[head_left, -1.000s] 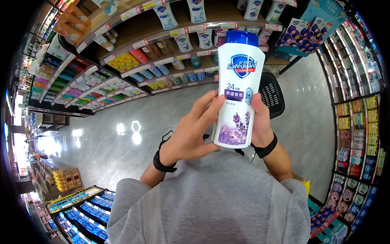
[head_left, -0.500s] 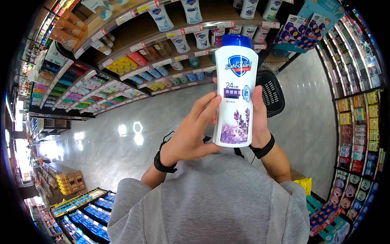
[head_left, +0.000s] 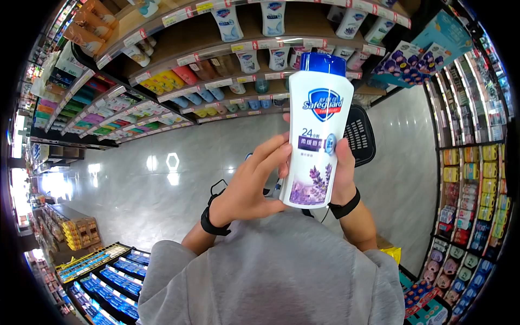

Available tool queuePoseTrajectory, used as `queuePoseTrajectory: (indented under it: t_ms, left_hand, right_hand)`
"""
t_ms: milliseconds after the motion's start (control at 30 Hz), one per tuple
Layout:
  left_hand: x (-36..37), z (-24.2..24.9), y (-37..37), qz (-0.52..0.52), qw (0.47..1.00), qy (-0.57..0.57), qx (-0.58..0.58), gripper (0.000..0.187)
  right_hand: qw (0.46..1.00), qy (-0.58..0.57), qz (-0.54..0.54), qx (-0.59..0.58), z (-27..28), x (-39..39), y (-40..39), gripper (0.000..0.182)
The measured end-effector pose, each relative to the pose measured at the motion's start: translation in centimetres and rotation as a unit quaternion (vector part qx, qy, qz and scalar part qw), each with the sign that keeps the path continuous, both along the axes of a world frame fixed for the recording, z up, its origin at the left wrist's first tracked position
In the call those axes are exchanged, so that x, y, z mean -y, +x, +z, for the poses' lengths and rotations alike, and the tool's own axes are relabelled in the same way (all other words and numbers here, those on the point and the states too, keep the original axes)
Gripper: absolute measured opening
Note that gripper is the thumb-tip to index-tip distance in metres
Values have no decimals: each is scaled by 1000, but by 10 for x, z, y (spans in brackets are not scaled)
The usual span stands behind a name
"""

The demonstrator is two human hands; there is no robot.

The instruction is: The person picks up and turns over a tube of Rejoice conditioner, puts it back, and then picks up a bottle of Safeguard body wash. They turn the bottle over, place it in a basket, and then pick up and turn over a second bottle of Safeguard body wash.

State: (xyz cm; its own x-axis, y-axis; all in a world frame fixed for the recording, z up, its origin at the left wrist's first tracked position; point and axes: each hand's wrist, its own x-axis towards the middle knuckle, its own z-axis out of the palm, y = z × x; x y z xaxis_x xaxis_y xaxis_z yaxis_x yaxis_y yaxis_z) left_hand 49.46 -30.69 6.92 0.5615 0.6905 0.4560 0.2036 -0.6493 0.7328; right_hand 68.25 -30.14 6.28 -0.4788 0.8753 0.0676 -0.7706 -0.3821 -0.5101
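Note:
I hold a white Safeguard bottle (head_left: 317, 132) upright in front of me. It has a blue cap, a blue shield logo and a purple lavender picture on its label. My left hand (head_left: 250, 184) presses against the bottle's left side and lower edge, fingers stretched along it. My right hand (head_left: 343, 174) wraps the bottle from behind on the right, with the thumb on its side. Both wrists wear black bands.
Shelves of bottles and soap packs (head_left: 216, 81) run across the top. A black shopping basket (head_left: 360, 135) sits on the glossy grey floor (head_left: 162, 184) behind the bottle. More stocked shelves (head_left: 466, 179) line the right side. Blue boxed goods (head_left: 108, 276) lie at lower left.
The bottle and both hands have stayed together and barely shifted. The view has swung slightly, moving the shelves down and left in the picture.

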Motion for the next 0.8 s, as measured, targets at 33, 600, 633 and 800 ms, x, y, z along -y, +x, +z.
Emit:
queuePoseTrajectory:
  t_ms: [33,600,633,800]
  left_hand:
    - [19,0,17,-1,1000,8,5,92]
    - [-58,-6,-51,11,992,59,113,85]
    - [-62,-4,-55,10,992,57,112,85]
    - [-77,2,-62,-7,992,62,110,87]
  right_hand:
    - [1000,7,5,0,1,19,17,80]
    - [996,21,46,72,25,-58,-53,87]
    - [995,15,41,93,27,-61,-57,97]
    - [993,23,21,116,36,-71,-66,106]
